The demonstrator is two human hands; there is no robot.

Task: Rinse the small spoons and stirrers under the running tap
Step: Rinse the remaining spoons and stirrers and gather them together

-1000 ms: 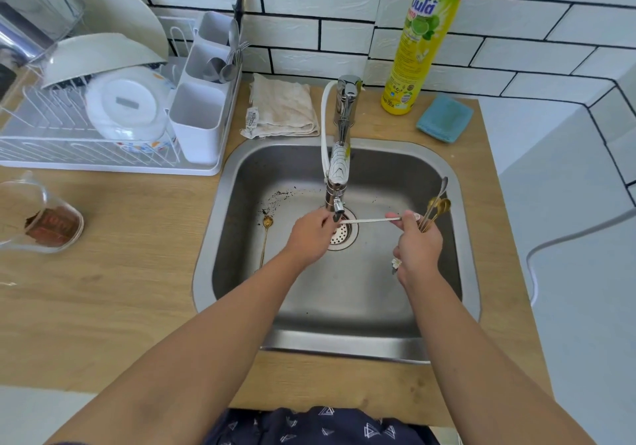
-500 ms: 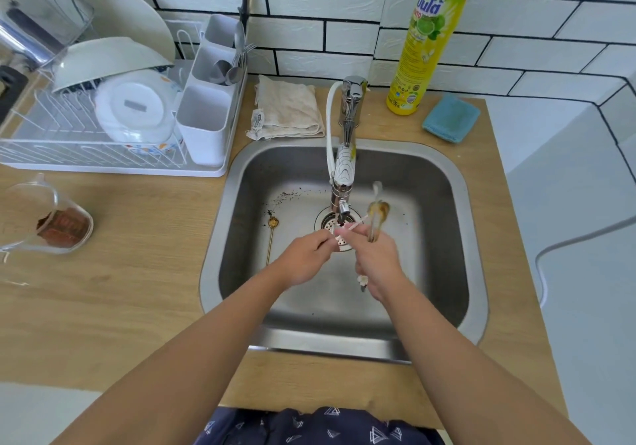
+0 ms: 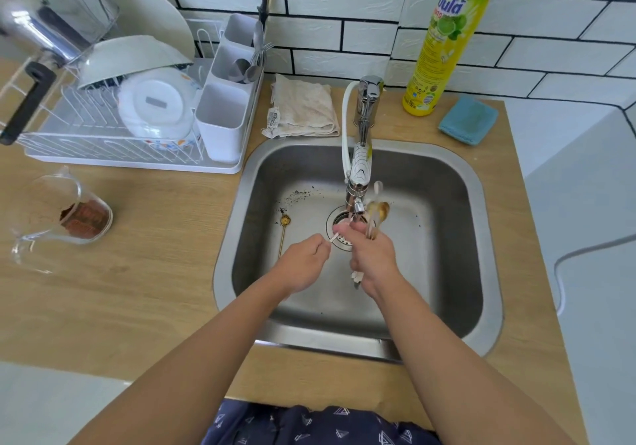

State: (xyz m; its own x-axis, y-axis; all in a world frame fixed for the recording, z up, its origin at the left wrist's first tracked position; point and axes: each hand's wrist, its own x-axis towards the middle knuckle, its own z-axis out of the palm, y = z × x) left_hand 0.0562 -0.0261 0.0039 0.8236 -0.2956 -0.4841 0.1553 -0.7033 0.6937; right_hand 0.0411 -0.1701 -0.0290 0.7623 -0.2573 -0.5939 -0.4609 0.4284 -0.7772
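My right hand point(image 3: 373, 260) grips a bunch of small spoons and stirrers point(image 3: 377, 210), bowls up, just right of the tap spout point(image 3: 358, 183) over the steel sink point(image 3: 481, 203). My left hand point(image 3: 303, 265) pinches one end of a thin white stirrer point(image 3: 333, 237) that runs toward my right fingers above the drain point(image 3: 339, 224). One gold spoon point(image 3: 284, 229) lies on the sink floor to the left. The spoons in my right hand are blurred. I cannot make out the water stream.
A dish rack point(image 3: 103, 155) with bowls, a plate and a cutlery caddy point(image 3: 223, 124) stands at the back left. A folded cloth point(image 3: 303, 107), a yellow-green detergent bottle point(image 3: 444, 41) and a blue sponge point(image 3: 468, 121) line the back. A glass jug point(image 3: 65, 217) rests on the left counter.
My right hand has moved left with the bunch of spoons, from the sink's right side to the tap. The two hands have closed together, so less of the white stirrer shows.
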